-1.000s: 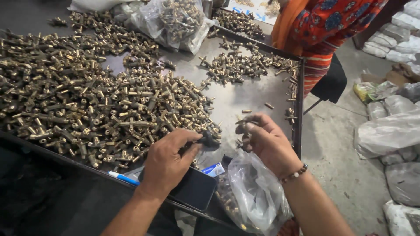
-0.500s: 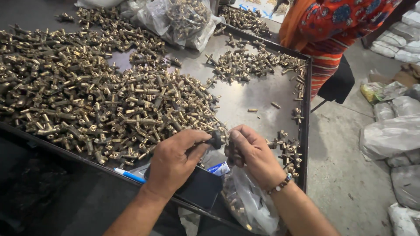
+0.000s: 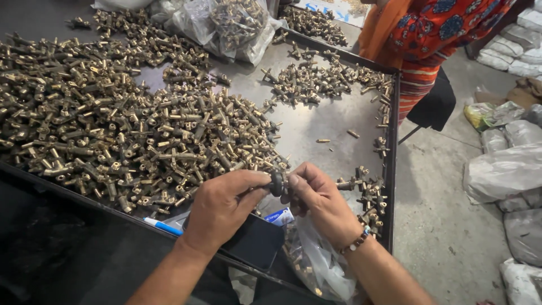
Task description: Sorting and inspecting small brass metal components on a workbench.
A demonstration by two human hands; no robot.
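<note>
Where hands [image 3: 271, 197] meet, small dark knob [image 3: 276, 182]

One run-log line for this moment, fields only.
left hand: grip on small dark round part | right hand: pinching same part | beneath: clear plastic bag, dark phone | tray: heaped brass fittings

Even, soft daylight, mild sheen on the metal tray [image 3: 316, 121], sharp throughout, dark shadow at lower left.

A clear bag [image 3: 316, 262] hangs just under the right fingers [image 3: 296, 183], a small blue-white packet [image 3: 280, 216] and a dark phone screen [image 3: 254, 242] lie below the left fingers [image 3: 257, 179], another clear bag [image 3: 228, 25] far above.
</note>
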